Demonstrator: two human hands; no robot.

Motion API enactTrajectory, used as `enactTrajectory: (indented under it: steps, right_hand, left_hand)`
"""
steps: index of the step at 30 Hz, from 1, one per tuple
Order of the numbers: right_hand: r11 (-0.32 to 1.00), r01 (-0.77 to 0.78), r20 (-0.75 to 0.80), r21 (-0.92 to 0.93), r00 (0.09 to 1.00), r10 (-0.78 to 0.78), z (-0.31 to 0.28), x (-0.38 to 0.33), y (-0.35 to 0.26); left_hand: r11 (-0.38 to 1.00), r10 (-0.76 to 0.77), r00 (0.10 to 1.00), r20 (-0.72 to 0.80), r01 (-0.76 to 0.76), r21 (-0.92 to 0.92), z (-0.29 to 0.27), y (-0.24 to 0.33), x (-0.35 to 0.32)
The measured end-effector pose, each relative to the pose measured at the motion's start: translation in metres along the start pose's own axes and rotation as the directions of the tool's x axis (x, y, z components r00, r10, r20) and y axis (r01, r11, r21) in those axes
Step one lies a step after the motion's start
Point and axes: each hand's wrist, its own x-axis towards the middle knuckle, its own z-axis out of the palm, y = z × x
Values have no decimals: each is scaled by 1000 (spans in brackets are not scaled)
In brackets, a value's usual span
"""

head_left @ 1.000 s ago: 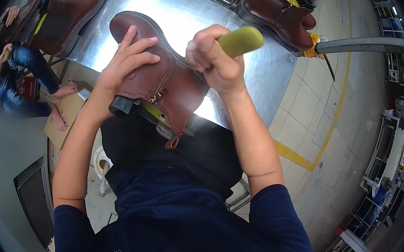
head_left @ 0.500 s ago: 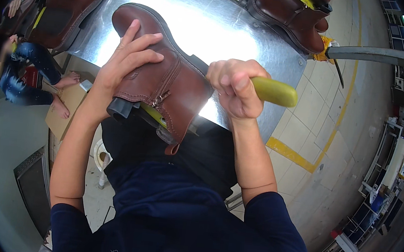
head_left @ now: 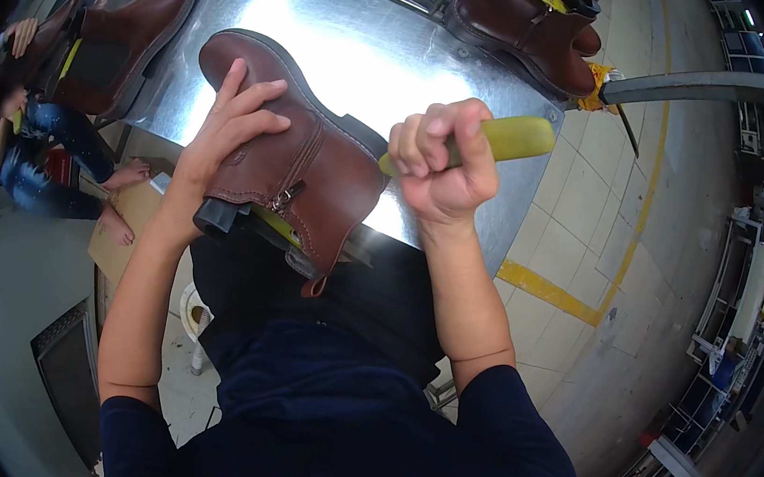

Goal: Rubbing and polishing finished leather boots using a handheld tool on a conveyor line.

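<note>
A brown leather ankle boot (head_left: 338, 172) lies on its side at the table's near edge, toe pointing away, sole to the right and shaft toward me. A zipper runs along its shaft, and a dark form with a yellow-green part shows in the opening. My left hand (head_left: 230, 127) grips the boot from the left, fingers across its upper; the thumb is hidden. My right hand (head_left: 447, 166) is closed round a long yellow-green bar (head_left: 516, 139) with a rounded end. The bar's other end touches or nearly touches the boot's heel area; I cannot tell which.
The shiny metal table (head_left: 350, 18) extends ahead. Another brown boot (head_left: 142, 32) stands at its left, and several more boots (head_left: 520, 23) at the far right. A grey metal bar (head_left: 701, 86) juts out on the right. A barefoot co-worker (head_left: 64, 132) sits at the left.
My right hand has turned, and the bar now tilts upward to the right, with its lower end showing near the boot's heel. The left hand keeps its hold on the boot.
</note>
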Motion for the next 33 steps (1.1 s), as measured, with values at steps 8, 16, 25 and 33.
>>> enactTrajectory:
  steps: [8, 16, 25, 33]
  right_hand:
    - [1000, -22, -37, 16, 999, 23, 5, 0, 4]
    - [994, -102, -78, 28, 992, 104, 4, 18, 8]
    - [972, -233, -86, -34, 969, 230, 17, 28, 15]
    - [984, -169, -36, 59, 985, 171, 0, 13, 3]
  left_hand:
    - [999, 46, 998, -30, -46, 21, 4, -5, -3]
    - [1000, 13, 998, -58, -13, -7, 6, -11, -9]
    - [997, 72, 997, -36, -71, 29, 6, -8, -2]
    - [999, 34, 999, -29, -32, 43, 6, -4, 3]
